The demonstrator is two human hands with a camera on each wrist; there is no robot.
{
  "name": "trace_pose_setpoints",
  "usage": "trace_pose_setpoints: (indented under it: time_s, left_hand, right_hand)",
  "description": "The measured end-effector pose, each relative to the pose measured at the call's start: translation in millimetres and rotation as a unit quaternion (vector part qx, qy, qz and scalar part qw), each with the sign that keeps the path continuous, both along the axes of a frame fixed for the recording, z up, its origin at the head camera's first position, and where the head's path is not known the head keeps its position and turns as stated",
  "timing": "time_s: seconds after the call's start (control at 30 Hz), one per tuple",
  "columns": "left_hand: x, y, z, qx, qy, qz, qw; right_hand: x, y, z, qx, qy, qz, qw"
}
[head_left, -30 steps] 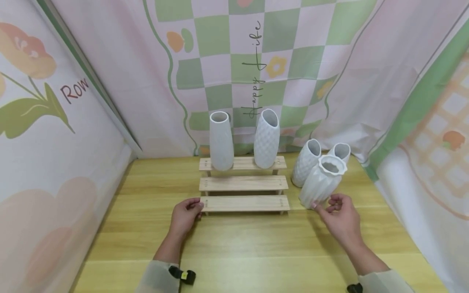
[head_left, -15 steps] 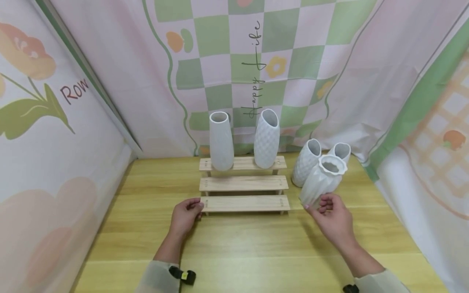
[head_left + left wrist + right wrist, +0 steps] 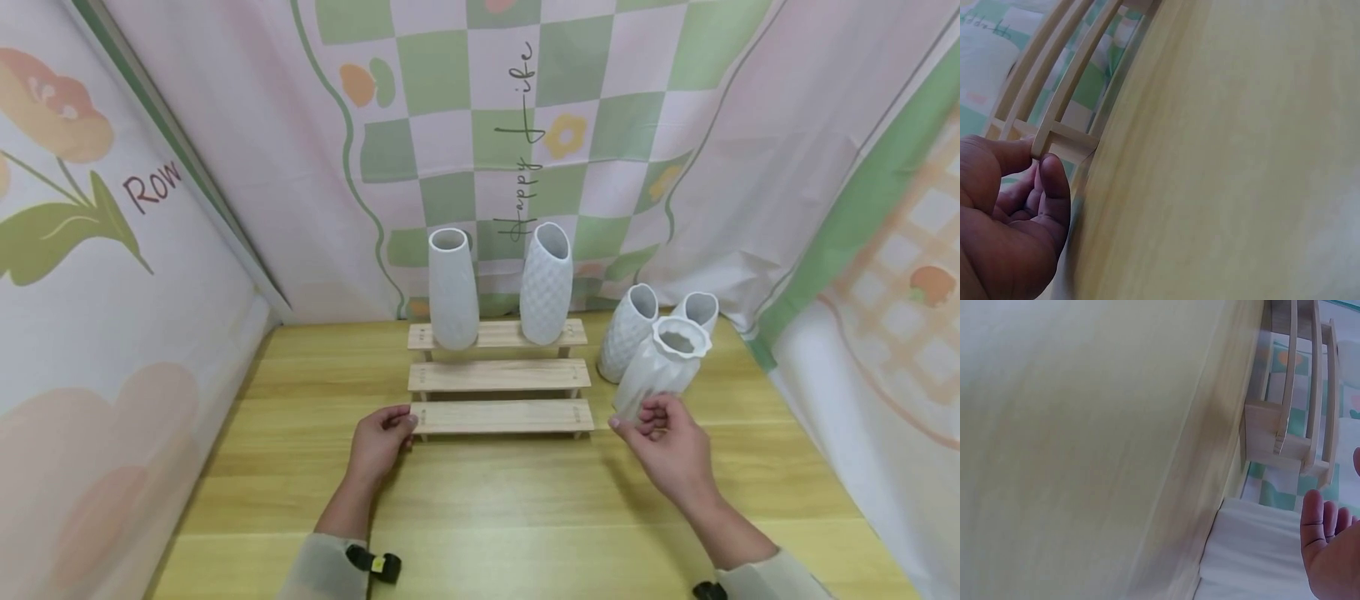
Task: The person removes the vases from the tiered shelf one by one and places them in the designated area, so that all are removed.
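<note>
A three-tier wooden stand (image 3: 501, 417) stands on the table. My left hand (image 3: 378, 443) pinches the left end of its lowest board between thumb and fingers, which the left wrist view confirms. Two tall white vases, one smooth (image 3: 453, 292) and one with a diamond texture (image 3: 546, 292), stand on the top board. My right hand (image 3: 675, 454), fingers loosely bent, is in front of a white vase with a wavy rim (image 3: 651, 375) and hides part of its base. In the right wrist view the fingers (image 3: 1314, 519) hold nothing and are apart from the stand's end.
Behind the wavy-rimmed vase are a textured white vase (image 3: 624, 343) and another white vase (image 3: 699, 310), mostly hidden. The wooden table (image 3: 480, 517) meets printed cloth (image 3: 495, 150) at the back and sides.
My right hand has slid left along the front of the wavy-rimmed vase, toward the stand. The left hand, stand and vases have kept their places.
</note>
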State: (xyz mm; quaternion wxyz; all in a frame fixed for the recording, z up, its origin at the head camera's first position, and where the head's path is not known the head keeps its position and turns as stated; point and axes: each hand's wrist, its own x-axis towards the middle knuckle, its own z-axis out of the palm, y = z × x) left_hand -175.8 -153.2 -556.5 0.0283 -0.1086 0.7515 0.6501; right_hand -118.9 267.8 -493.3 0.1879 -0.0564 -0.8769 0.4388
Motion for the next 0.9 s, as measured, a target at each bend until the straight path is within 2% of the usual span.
trace_pose_setpoints:
  time_s: [0.37, 0.57, 0.9]
  left_hand:
    - [0.2, -0.3, 1.5, -0.005, -0.010, 0.006, 0.9999]
    - [-0.3, 0.3, 1.4, -0.007, -0.005, 0.004, 1.0000]
    - [-2.2, -1.3, -0.5, -0.005, -0.004, 0.007, 1.0000]
  right_hand:
    - [-7.3, -11, 0.7, 0.001, -0.008, 0.039, 0.9992]
    - [-13.7, -17, 4.3, -0.017, -0.013, 0.060, 0.9980]
    - [-27.5, -28, 10.3, -0.012, -0.044, 0.078, 0.9959]
